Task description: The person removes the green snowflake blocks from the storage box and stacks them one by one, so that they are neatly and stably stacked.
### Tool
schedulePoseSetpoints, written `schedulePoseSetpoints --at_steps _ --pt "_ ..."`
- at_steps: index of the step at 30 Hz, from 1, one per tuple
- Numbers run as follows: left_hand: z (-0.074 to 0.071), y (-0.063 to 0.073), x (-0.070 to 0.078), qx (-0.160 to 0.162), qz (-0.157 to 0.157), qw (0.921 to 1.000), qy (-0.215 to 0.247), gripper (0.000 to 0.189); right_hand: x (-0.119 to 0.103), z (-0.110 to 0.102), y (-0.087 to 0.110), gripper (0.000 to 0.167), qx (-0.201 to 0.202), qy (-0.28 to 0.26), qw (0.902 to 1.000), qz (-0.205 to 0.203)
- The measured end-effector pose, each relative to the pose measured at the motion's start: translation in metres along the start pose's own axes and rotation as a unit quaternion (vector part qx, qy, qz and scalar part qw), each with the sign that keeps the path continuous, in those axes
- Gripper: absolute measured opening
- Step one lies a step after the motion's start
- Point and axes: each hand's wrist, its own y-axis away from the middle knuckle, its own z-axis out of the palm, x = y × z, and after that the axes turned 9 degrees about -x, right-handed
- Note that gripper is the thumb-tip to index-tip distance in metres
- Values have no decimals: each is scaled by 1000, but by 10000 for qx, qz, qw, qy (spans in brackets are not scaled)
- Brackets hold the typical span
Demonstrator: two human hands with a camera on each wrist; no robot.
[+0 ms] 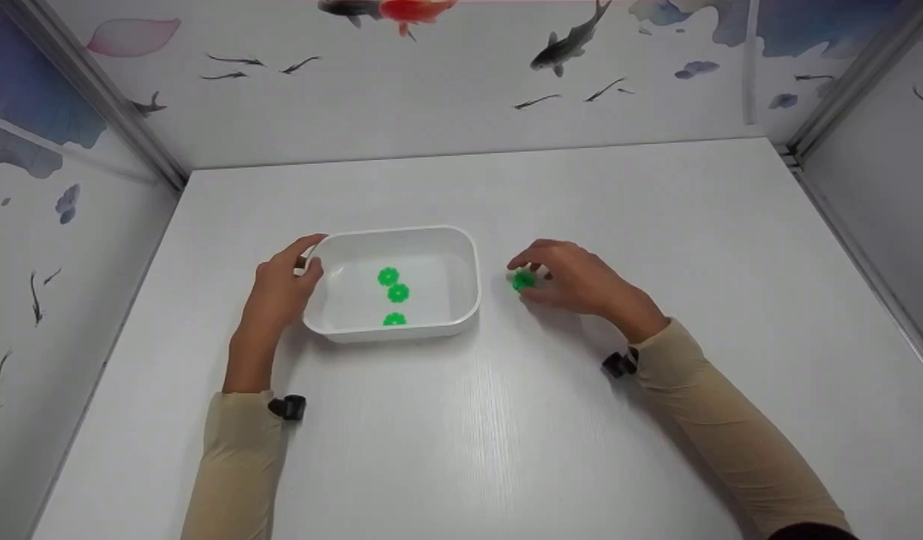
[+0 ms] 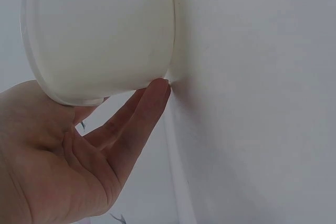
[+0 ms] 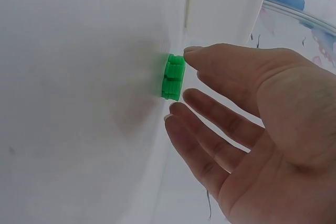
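Observation:
A white rectangular tub [image 1: 467, 315] stands on the table, with three green flower-shaped pieces [image 1: 398, 292] lying on its floor. At its left end my left hand [image 1: 281, 289] holds the wall, thumb at the rim and fingers on the outside; in the left wrist view, fingertips [image 2: 159, 85] reach the tub's lower edge. My right hand [image 1: 578, 281] arches over another green flower-shaped piece [image 3: 174, 77] on the table, to the tub's right. Its thumb tip lies right at the piece's edge, while the other fingers are spread around it, loosely bent.
The white table [image 1: 431, 435] is bounded by a back wall [image 1: 431, 97] and side panels printed with fish and leaves. Metal framing [image 1: 867, 270] runs along the right side. Small black wrist devices [image 1: 287, 407] sit at both sleeve cuffs.

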Motion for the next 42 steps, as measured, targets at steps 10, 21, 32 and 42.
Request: schedulePoseSetpoints --at_steps 10,21,32,42 --pt "-1 1 1 -37 38 10000 -1 51 -3 -2 3 38 236 85 9992 -301" --pt "0 1 2 -43 -31 10000 14 50 -18 -3 2 29 924 46 9928 -757" --pt "1 0 -3 62 102 9999 -31 50 -36 0 -3 26 1259 2 9860 -1094" --pt "2 -1 -2 82 53 10000 6 50 -58 4 -15 27 1217 30 9845 -1266"
